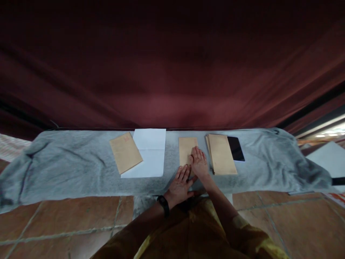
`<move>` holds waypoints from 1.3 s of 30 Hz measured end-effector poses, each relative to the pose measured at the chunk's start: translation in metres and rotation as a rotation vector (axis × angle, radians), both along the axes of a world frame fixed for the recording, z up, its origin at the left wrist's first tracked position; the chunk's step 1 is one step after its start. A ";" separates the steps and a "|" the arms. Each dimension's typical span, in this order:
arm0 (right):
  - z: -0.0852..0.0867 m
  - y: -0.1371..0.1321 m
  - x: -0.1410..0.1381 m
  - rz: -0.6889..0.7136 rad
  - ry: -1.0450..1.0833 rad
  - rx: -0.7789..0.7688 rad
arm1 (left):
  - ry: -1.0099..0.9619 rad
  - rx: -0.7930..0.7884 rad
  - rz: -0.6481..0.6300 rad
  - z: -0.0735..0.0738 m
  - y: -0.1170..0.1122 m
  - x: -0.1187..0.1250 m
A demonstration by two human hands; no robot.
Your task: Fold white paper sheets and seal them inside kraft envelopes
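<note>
A brown envelope [184, 147] lies flat on the grey cloth in front of me. My left hand [181, 185] rests on its near end with the fingers stretched out and spread. Across the envelope's right side lies my right hand [199, 161], palm down, its fingers extended and close together. Both hands press on the paper and hide its lower part. To the right is a small stack of brown envelopes [222, 154]. Further left, another brown envelope [125, 152] partly overlaps a creased white sheet of paper [151, 154].
A dark smartphone [236, 148] sits partly under the right-hand stack. The grey cloth [72, 165] covers a long narrow surface and is rumpled at both ends. Behind it hangs a dark red fabric [172, 86]. Tiled floor [81, 216] shows below the near edge.
</note>
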State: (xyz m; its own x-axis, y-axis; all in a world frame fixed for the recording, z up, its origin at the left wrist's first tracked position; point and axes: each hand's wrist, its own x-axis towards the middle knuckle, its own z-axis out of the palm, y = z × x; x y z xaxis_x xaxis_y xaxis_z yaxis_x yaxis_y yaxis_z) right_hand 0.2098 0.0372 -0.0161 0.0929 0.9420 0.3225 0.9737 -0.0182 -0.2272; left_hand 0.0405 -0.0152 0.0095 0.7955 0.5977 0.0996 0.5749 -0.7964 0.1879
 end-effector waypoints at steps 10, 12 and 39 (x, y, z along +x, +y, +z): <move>0.005 -0.050 -0.006 0.156 0.193 0.004 | 0.027 0.054 -0.025 -0.001 0.002 -0.002; 0.004 -0.074 -0.009 0.230 0.246 0.011 | 0.034 0.066 -0.025 -0.002 0.003 -0.003; 0.021 -0.126 -0.025 0.100 -0.038 -0.060 | -0.018 0.057 0.240 -0.009 0.088 0.065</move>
State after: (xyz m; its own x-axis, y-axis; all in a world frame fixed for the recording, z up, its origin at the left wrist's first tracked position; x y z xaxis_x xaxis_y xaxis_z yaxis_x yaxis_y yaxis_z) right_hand 0.1849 -0.0888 0.0049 -0.0141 0.9637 0.2666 0.9792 0.0673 -0.1913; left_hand 0.1057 0.0725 0.0003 0.6289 0.7626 0.1511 0.7461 -0.6467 0.1584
